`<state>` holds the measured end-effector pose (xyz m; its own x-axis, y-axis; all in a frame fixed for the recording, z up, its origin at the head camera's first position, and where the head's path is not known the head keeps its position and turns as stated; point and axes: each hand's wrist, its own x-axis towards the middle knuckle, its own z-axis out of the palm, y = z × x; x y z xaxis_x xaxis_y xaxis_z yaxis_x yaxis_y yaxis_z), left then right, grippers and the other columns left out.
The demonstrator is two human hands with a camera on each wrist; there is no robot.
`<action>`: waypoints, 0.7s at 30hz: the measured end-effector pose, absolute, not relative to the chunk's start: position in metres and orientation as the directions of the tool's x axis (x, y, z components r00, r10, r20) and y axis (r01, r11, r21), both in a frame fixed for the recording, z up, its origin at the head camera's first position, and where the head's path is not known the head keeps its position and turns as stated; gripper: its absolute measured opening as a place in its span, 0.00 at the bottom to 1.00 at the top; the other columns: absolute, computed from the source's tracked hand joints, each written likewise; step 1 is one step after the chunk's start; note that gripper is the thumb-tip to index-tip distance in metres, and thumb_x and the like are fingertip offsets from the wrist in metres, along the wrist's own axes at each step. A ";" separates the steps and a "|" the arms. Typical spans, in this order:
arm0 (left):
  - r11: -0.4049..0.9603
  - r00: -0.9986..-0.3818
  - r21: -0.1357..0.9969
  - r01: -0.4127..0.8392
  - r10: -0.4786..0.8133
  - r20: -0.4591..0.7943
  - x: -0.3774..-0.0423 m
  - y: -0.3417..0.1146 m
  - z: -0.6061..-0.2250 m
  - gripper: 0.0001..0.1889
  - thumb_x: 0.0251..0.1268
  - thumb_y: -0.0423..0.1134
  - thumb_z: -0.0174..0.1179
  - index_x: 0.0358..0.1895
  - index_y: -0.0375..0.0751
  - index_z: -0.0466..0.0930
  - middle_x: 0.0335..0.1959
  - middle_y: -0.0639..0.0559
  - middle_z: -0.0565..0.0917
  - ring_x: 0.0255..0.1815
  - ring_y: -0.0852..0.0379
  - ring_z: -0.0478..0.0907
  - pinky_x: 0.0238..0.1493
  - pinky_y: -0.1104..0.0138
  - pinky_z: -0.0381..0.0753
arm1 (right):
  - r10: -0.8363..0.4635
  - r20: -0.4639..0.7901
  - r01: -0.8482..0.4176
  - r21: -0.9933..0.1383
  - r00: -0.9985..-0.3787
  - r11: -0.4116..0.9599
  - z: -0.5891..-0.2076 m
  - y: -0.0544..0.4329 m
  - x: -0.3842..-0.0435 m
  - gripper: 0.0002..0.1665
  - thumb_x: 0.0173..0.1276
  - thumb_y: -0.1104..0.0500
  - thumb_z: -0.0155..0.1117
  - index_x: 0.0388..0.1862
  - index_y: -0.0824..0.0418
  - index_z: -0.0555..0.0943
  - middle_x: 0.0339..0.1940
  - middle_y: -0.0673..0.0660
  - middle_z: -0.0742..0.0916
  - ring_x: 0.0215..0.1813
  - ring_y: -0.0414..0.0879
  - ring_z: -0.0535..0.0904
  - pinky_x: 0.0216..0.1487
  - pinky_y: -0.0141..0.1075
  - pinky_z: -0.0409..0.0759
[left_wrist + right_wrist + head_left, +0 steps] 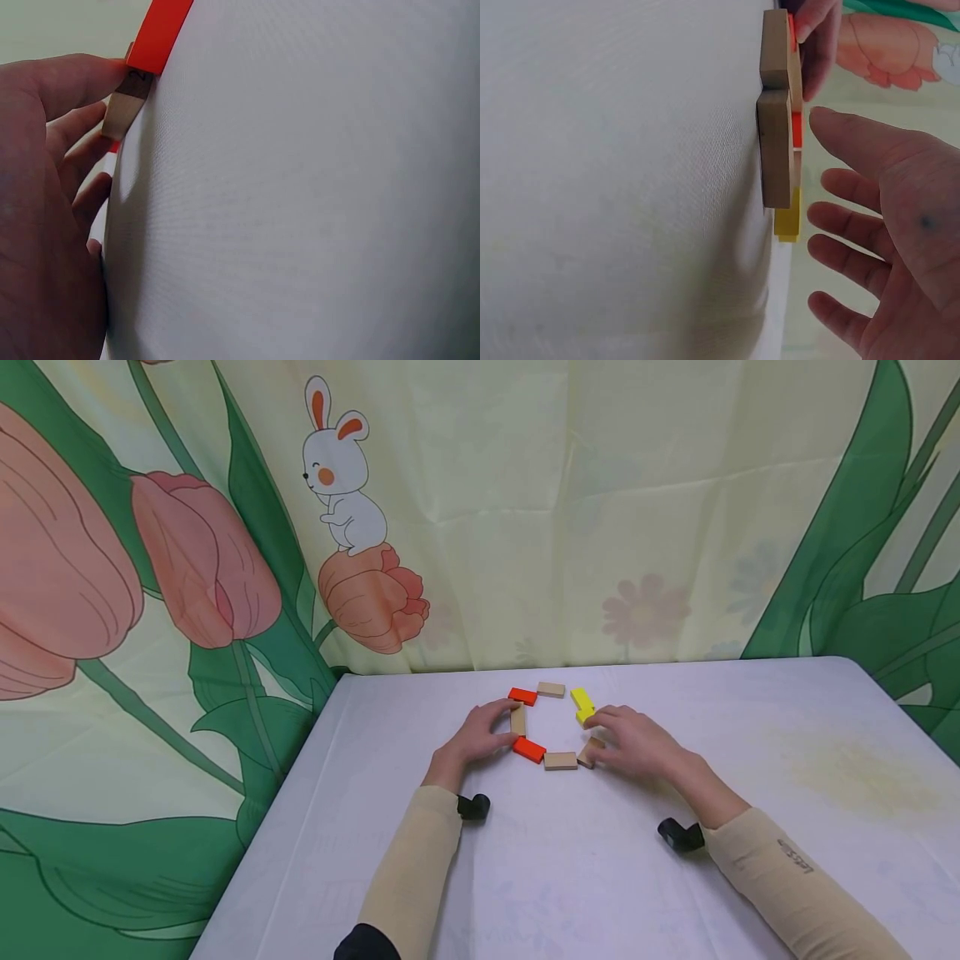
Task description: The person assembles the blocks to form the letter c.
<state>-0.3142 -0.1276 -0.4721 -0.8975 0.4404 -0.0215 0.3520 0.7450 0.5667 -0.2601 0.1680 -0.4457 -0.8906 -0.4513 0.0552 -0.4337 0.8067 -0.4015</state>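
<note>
Flat blocks form a ring on the white table. My left hand (477,732) is at the ring's left side, thumb and fingers at opposite ends of a plain wooden block (518,721). In the left wrist view the thumb tip lies where that block (122,112) meets a red block (162,34). My right hand (633,742) is at the right side, beside a slanted wooden block (590,752) and two touching yellow blocks (582,698). The right wrist view shows its fingers spread and loosely bent, apart from the wooden block (775,150).
Another wooden block (561,762) lies at the ring's near side, touching the near red block (529,750). At the far side are a second red block (522,697) and a wooden block (551,690). A printed curtain (510,527) hangs behind the table (570,877).
</note>
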 end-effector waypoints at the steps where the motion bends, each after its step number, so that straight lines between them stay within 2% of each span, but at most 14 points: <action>1: 0.744 -0.897 0.568 0.353 0.441 -0.021 -0.314 -0.128 -0.472 0.32 0.69 0.45 0.61 0.75 0.50 0.67 0.76 0.52 0.67 0.77 0.52 0.58 0.79 0.54 0.43 | -0.445 0.053 -0.427 -0.407 -0.894 0.808 -0.446 0.168 -0.261 0.26 0.65 0.51 0.73 0.59 0.60 0.82 0.60 0.62 0.82 0.63 0.62 0.74 0.62 0.59 0.74; 12: 0.745 -0.899 0.569 0.349 0.438 -0.023 -0.316 -0.128 -0.474 0.32 0.69 0.45 0.62 0.75 0.51 0.67 0.76 0.52 0.66 0.77 0.52 0.58 0.78 0.52 0.43 | -0.440 0.110 -0.442 -0.427 -0.891 0.789 -0.444 0.170 -0.269 0.26 0.67 0.54 0.70 0.61 0.64 0.81 0.61 0.65 0.81 0.63 0.64 0.73 0.64 0.60 0.71; 21: 0.752 -0.907 0.576 0.320 0.418 -0.041 -0.314 -0.127 -0.473 0.32 0.69 0.46 0.62 0.76 0.52 0.66 0.76 0.53 0.66 0.77 0.53 0.57 0.79 0.52 0.43 | -0.401 0.075 -0.392 -0.438 -0.913 0.809 -0.446 0.170 -0.281 0.26 0.68 0.53 0.70 0.61 0.63 0.80 0.61 0.65 0.80 0.64 0.64 0.73 0.65 0.61 0.71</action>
